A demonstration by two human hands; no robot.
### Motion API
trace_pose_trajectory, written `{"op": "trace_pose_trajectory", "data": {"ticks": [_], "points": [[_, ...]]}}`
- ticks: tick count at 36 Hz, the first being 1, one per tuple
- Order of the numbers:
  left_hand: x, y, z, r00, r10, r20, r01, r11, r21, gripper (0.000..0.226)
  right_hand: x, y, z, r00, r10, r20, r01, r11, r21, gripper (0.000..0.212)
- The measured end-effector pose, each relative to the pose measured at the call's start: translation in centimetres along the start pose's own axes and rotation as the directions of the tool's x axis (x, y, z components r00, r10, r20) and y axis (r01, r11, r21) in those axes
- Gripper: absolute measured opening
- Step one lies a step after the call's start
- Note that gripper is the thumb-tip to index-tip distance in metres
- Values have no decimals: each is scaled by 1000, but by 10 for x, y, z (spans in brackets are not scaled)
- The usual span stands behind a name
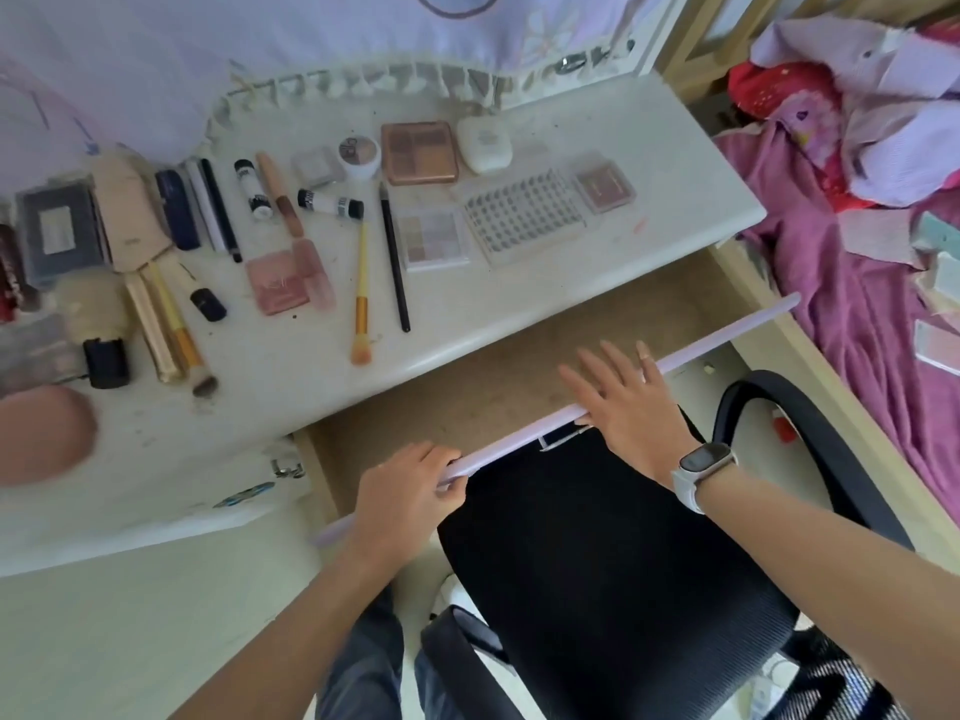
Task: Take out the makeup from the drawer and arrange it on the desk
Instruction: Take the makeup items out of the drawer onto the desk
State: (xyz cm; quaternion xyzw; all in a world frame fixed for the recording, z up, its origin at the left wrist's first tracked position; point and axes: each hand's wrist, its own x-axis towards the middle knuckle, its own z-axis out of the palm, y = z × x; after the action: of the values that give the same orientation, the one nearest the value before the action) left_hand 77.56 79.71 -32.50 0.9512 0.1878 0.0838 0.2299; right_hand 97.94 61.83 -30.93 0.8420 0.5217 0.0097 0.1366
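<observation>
Both hands sit on the lilac front rail of the open drawer (519, 366): the left hand (405, 491) curls round it, the right hand (623, 402) lies flat, fingers spread, likely to push it shut, since its visible floor is bare. Makeup lies in rows on the white desk (649, 148), palettes (420, 152) right, brushes (360, 293) left. Below stands a black chair (597, 563); beside it, a cluttered purple bed (857, 304).

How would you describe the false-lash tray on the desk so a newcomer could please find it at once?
Start at the white desk above the open wooden drawer and look toward its right end. The clear rectangular tray of dark false lashes lies between a pale eyeshadow palette and a small square pink blush compact. Only it shows neat rows of tiny dark tufts.
</observation>
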Motion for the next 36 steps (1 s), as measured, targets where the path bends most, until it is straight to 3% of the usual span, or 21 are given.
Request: {"op": "trace_pose_trajectory", "data": {"ticks": [5, 8, 11, 15, 20, 28, 36], "points": [[20, -4, 0, 999, 37, -28, -34, 994, 104, 24, 32, 8, -7, 992, 85, 96, -83, 996, -22, 75], [37, -12, -5, 996, 29, -84, -5, 960, 280, 41, 52, 5, -8, 991, 58, 123, -54, 998, -35, 81], [56, -14, -11, 994, 93, -59, -62, 918, 393, 56, 63, 4, -8, 992, 32, 123, -28, 999, -35, 81], [64, -12, -14, 991, 134, -2, -119, 884, 453, 71, 65, 7, -10, 994, 17, 110, -16, 1000, -5, 83], [66, -5, -10, 994, 96, -44, -64, 875, 479, 76, 73, 9, -16, 994, 17, 104, -10, 998, -69, 83], [81, -8, -10, 990, 98, -103, -34, 866, 498, 61, 92, -7, -19, 985, 149, -84, -159, 978, -137, 57], [78, -3, -4, 986, 55, -157, 29, 874, 484, 59, 92, -9, -17, 977, 176, -124, -188, 978, -88, 55]]}}
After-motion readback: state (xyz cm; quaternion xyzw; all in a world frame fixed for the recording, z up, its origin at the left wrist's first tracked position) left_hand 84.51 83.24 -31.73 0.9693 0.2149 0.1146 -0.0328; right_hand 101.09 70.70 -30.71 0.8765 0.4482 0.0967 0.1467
